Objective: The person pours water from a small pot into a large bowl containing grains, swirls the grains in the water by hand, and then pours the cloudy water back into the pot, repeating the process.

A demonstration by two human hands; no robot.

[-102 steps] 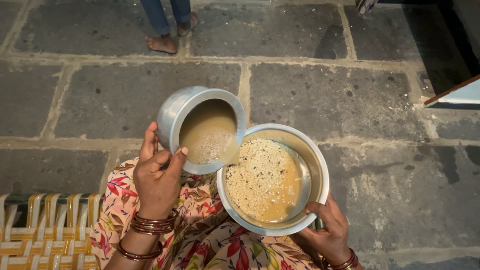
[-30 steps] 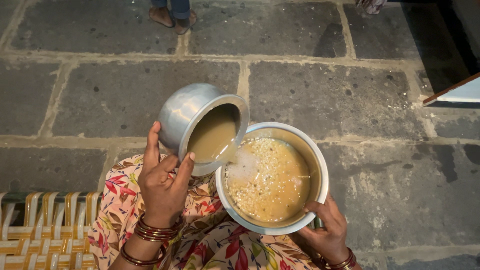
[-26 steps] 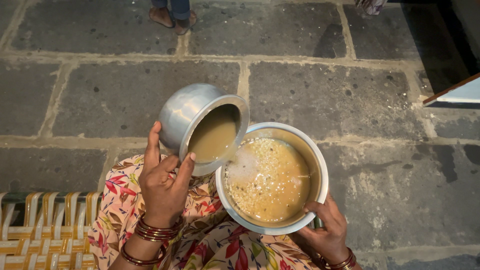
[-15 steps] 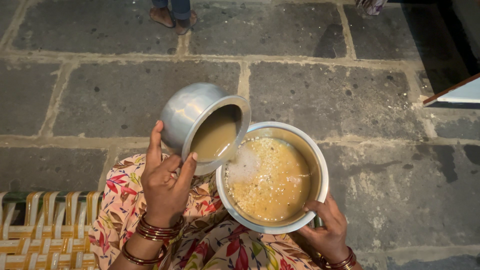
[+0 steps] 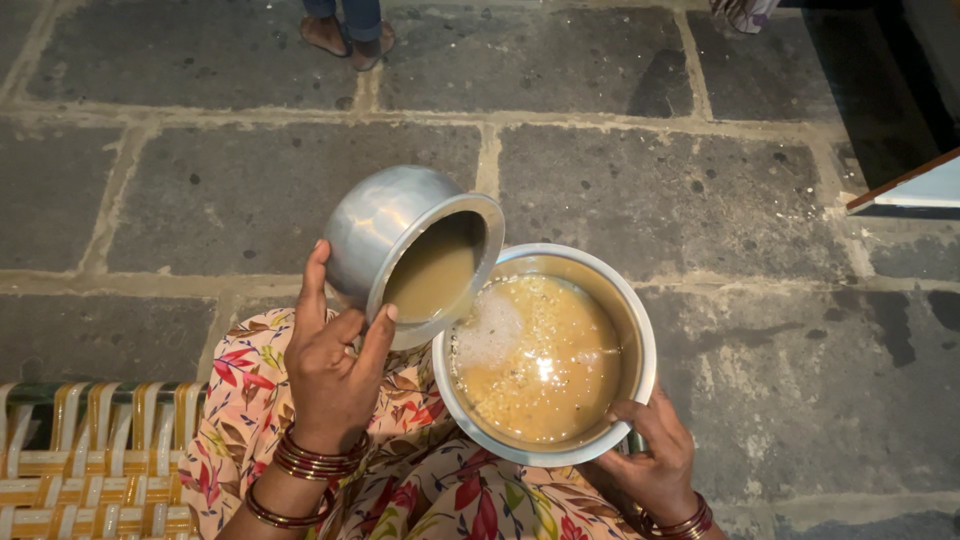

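My left hand (image 5: 332, 372) grips a small round metal pot (image 5: 385, 232) and holds it tilted to the right. Murky brown water runs from its mouth into a wider steel bowl (image 5: 642, 340). That bowl holds brownish water with pale grains floating in it and a patch of foam under the stream. My right hand (image 5: 652, 462) holds the bowl by its near right rim, above my lap in a floral cloth (image 5: 430, 490). Red bangles sit on both wrists.
Grey stone slabs (image 5: 660, 190) cover the floor ahead. Another person's bare feet (image 5: 345, 30) stand at the top edge. A woven yellow and white cot (image 5: 90, 450) lies at the lower left. A pale board edge (image 5: 915, 185) juts in at the right.
The pot has tipped further and shifted slightly right. The bowl has filled with more brown water, the grains have spread out, and foam has formed under the stream.
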